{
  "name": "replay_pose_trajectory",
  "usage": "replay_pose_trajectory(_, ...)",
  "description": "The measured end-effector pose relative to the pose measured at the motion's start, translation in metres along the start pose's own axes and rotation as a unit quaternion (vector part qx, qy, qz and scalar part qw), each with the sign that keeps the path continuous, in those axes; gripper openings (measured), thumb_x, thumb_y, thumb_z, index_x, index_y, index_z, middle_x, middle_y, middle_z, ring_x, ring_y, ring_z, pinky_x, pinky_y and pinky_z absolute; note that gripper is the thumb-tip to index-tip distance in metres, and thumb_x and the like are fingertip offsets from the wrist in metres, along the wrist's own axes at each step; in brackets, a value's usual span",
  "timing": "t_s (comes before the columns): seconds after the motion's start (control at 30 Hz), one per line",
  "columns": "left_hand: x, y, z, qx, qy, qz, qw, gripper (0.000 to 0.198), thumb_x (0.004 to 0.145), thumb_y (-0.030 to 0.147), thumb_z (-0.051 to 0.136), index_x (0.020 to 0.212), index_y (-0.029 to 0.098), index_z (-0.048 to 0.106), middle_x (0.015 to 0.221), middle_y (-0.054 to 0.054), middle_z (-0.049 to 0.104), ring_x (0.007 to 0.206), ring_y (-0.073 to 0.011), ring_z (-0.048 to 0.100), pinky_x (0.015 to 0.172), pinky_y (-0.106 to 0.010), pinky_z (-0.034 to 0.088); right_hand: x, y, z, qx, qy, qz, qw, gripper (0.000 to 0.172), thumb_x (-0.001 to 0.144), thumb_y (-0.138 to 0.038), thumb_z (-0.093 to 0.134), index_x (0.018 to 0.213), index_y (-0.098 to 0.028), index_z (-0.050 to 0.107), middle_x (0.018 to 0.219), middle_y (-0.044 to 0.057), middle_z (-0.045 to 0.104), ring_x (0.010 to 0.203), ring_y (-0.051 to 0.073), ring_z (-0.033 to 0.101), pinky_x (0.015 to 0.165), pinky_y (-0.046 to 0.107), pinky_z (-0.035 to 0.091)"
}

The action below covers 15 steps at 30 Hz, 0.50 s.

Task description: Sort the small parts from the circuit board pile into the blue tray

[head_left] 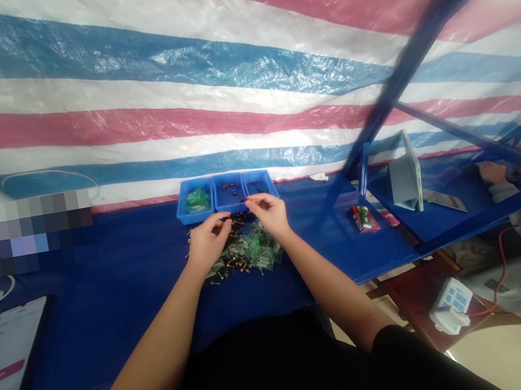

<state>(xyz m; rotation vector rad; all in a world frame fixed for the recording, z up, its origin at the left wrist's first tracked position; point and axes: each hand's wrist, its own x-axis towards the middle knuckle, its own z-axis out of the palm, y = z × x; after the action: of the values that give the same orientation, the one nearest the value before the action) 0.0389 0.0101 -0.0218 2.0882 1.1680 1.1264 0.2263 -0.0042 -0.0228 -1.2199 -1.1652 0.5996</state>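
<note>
Near two hands (207, 244), three bins (233, 208)

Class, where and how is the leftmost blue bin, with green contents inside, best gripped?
Probably by the left wall of the leftmost blue bin, pinched over its raised rim from the left and above. Its right side adjoins the middle bin, leaving little finger room, and the left hand is near its front; its left side faces tabletop.
</note>
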Motion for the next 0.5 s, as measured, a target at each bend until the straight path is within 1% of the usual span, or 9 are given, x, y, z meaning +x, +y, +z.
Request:
replay_pose_trajectory(0.07, -0.001, 0.000, 0.000, 0.006, 0.000, -0.006, 1.000, 0.029, 0.087, 0.041, 0.054, 0.103, 0.022, 0.070, 0.076, -0.001, 0.070, 0.066, -0.0138, 0.064, 0.069, -0.024, 0.049, 0.003, -0.002, -0.005, -0.018, 0.072, -0.015, 0.997, 0.042, 0.083, -0.049, 0.059, 0.105, -0.015, 0.068, 0.092, 0.008, 0.070, 0.081, 0.018, 0.065, 0.076, 0.032, 0.055)
replay_pose_trajectory(0.1, -0.001, 0.000, 0.000, 0.009, 0.000, -0.009, 1.000, 0.028, 0.088, 0.040, 0.053, 0.101, 0.022, 0.070, 0.076, -0.001, 0.070, 0.066, -0.0137, 0.064, 0.068, -0.024, 0.048, 0.004, -0.002, -0.008, -0.026, 0.095, -0.019, 0.995, 0.044, 0.084, -0.050, 0.057, 0.108, -0.015, 0.068, 0.094, 0.009, 0.070, 0.083, 0.019, 0.065, 0.078, 0.033, 0.055)
replay_pose_trajectory(0.17, -0.002, 0.000, 0.000, 0.014, -0.001, -0.009, 1.000, 0.028, 0.088, 0.040, 0.053, 0.100, 0.023, 0.070, 0.076, -0.001, 0.070, 0.065, -0.0136, 0.063, 0.067, -0.024, 0.048, 0.007, -0.002, -0.012, -0.036, 0.115, -0.021, 0.993, 0.046, 0.086, -0.051, 0.054, 0.111, -0.015, 0.067, 0.097, 0.010, 0.070, 0.086, 0.020, 0.065, 0.080, 0.034, 0.055)
replay_pose_trajectory(0.27, -0.002, -0.001, 0.000, 0.016, -0.006, -0.002, 1.000, 0.028, 0.088, 0.039, 0.053, 0.101, 0.022, 0.070, 0.076, -0.001, 0.070, 0.064, -0.0136, 0.063, 0.066, -0.024, 0.048, 0.011, 0.002, -0.015, -0.024, 0.096, -0.007, 0.995, 0.049, 0.084, -0.051, 0.057, 0.115, -0.014, 0.065, 0.103, 0.011, 0.070, 0.090, 0.021, 0.065, 0.082, 0.035, 0.055)
replay_pose_trajectory(0.33, -0.002, -0.001, 0.000, 0.018, -0.008, 0.002, 1.000, 0.028, 0.088, 0.039, 0.053, 0.101, 0.022, 0.070, 0.076, -0.001, 0.070, 0.063, -0.0135, 0.062, 0.065, -0.024, 0.047, 0.014, 0.005, -0.017, -0.005, 0.056, 0.012, 0.998, 0.056, 0.082, -0.050, 0.060, 0.125, -0.015, 0.060, 0.115, 0.012, 0.067, 0.093, 0.022, 0.066, 0.078, 0.034, 0.056)
replay_pose_trajectory(0.4, -0.001, -0.001, 0.000, 0.020, -0.005, 0.003, 1.000, 0.028, 0.088, 0.039, 0.053, 0.101, 0.022, 0.070, 0.076, -0.001, 0.070, 0.063, -0.0133, 0.062, 0.065, -0.023, 0.047, 0.016, 0.006, -0.019, 0.000, 0.012, 0.036, 0.999, 0.058, 0.081, -0.050, 0.060, 0.130, -0.018, 0.057, 0.120, 0.011, 0.065, 0.088, 0.021, 0.068, 0.072, 0.033, 0.057)
replay_pose_trajectory(0.43, -0.001, 0.000, 0.000, 0.020, -0.003, 0.004, 1.000, 0.028, 0.088, 0.039, 0.053, 0.101, 0.022, 0.070, 0.076, -0.001, 0.070, 0.063, -0.0132, 0.062, 0.065, -0.023, 0.047, 0.016, 0.006, -0.020, -0.006, 0.002, 0.046, 0.999, 0.056, 0.083, -0.050, 0.058, 0.128, -0.018, 0.057, 0.117, 0.011, 0.067, 0.082, 0.020, 0.069, 0.070, 0.032, 0.056)
replay_pose_trajectory(0.5, -0.002, 0.000, 0.000, 0.022, -0.004, 0.005, 1.000, 0.029, 0.088, 0.040, 0.052, 0.101, 0.022, 0.070, 0.077, -0.001, 0.070, 0.064, -0.0134, 0.062, 0.065, -0.023, 0.047, 0.017, 0.006, -0.023, -0.029, 0.009, 0.053, 0.998, 0.047, 0.087, -0.049, 0.051, 0.120, -0.017, 0.062, 0.104, 0.009, 0.071, 0.067, 0.017, 0.067, 0.068, 0.032, 0.055)
